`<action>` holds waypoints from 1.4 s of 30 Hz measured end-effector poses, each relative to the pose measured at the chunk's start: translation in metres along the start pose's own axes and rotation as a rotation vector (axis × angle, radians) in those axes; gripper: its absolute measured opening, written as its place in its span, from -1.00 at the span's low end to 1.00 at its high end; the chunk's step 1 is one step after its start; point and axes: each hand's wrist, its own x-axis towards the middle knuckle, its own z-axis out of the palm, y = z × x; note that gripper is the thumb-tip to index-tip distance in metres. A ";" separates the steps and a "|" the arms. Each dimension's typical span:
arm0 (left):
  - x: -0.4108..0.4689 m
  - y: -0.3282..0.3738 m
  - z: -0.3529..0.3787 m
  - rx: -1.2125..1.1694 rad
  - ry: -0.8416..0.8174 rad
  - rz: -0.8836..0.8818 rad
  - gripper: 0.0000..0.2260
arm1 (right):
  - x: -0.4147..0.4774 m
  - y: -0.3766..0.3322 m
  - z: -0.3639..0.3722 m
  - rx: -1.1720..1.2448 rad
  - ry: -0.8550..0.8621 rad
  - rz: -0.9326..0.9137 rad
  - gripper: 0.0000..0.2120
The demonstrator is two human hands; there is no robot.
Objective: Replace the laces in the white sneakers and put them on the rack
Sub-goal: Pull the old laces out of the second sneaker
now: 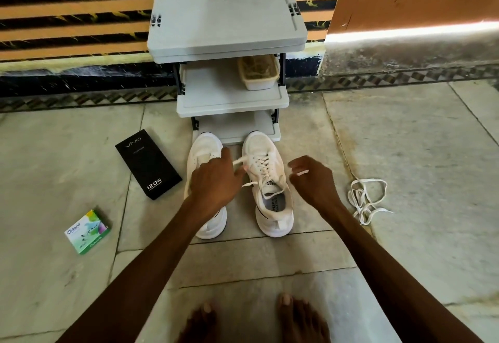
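White sneakers (266,148) | one laced | left hand (213,178), right hand (314,179) each pinch lace (239,162) end

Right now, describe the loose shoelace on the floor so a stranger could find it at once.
Start at the grey shoe rack against the striped wall; two white sneakers stand on the floor before it. Right of them, beyond the right hand, a white lace lies in a tangled heap. Unlike the lace in the sneaker, it is threaded through nothing and untouched.
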 end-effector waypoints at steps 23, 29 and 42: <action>-0.017 0.026 0.052 -0.274 0.147 0.167 -0.32 | -0.012 0.008 -0.001 -0.103 -0.007 0.200 -0.63; -0.021 0.029 0.062 -0.221 0.216 0.171 -0.36 | -0.023 -0.008 0.022 -0.422 0.049 -0.244 -0.60; -0.013 0.026 0.054 -0.445 0.196 0.005 -0.69 | -0.012 0.003 0.032 -0.055 0.153 -0.098 -0.71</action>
